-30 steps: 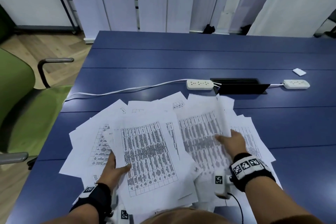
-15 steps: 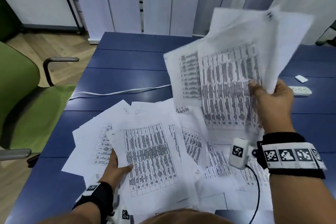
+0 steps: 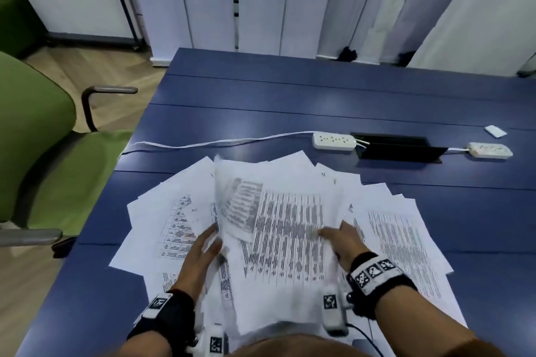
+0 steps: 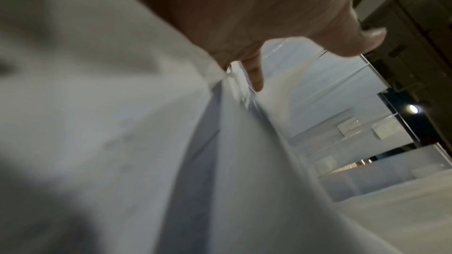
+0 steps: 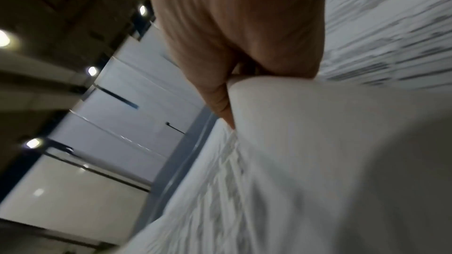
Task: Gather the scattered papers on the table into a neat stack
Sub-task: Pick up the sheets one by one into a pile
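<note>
Green chair (image 3: 34, 136), wood floor (image 3: 121, 72), white blinds (image 3: 261, 0)

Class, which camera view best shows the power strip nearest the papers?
The head view: the power strip lies whole on the table beyond the papers. Both wrist views show only hand, blurred paper and room; no strip.

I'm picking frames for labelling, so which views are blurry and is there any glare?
Head view: motion blur on the middle sheets, with soft glare on the table. Left wrist view: near paper heavily out of focus. Right wrist view: paper smeared, ceiling lights flaring.
</note>
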